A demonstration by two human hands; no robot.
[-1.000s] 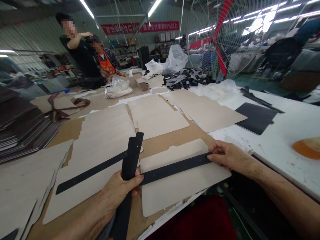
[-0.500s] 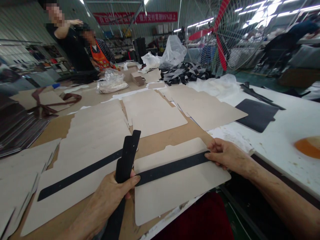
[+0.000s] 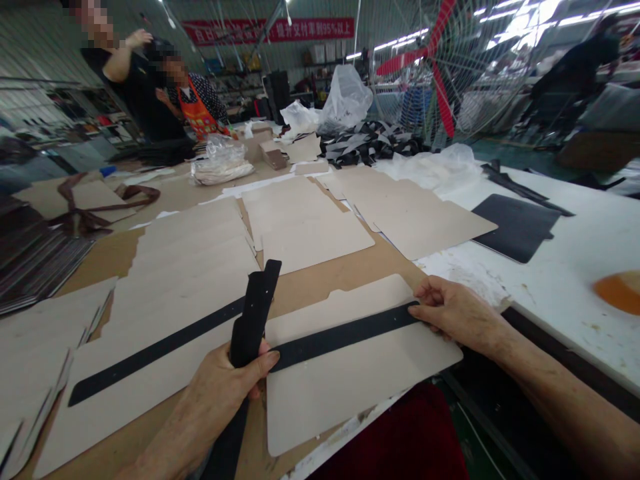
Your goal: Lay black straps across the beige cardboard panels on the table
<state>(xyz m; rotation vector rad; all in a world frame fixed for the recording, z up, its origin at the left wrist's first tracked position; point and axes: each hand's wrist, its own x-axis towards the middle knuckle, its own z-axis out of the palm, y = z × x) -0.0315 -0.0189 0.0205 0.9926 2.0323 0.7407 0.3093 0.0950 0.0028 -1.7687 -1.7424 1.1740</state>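
A black strip [image 3: 345, 338] stretches across a beige panel [image 3: 320, 407] with rounded corners near the table's front edge. My right hand [image 3: 450, 310] pinches the strip's right end between thumb and fingers. My left hand [image 3: 235, 380] is closed around a bundle of black strips [image 3: 251, 313], its thumb pressing the left end of the stretched strip. The bundle's ends stick up above that hand, and its lower part hangs down beneath. Another black strip [image 3: 160, 350] lies on a beige panel to the left.
Overlapping beige panels [image 3: 305, 213] cover the table's middle. A black panel [image 3: 520, 227] lies on the white tabletop [image 3: 590, 247] at right. Dark sheets [image 3: 40, 247] are stacked at left. Behind are black scraps [image 3: 370, 143], a fan [image 3: 440, 67] and two people [image 3: 137, 93].
Both hands keep their hold on the strip with hardly any movement. In the background, one person's raised arm has shifted. The camera view has moved slightly.
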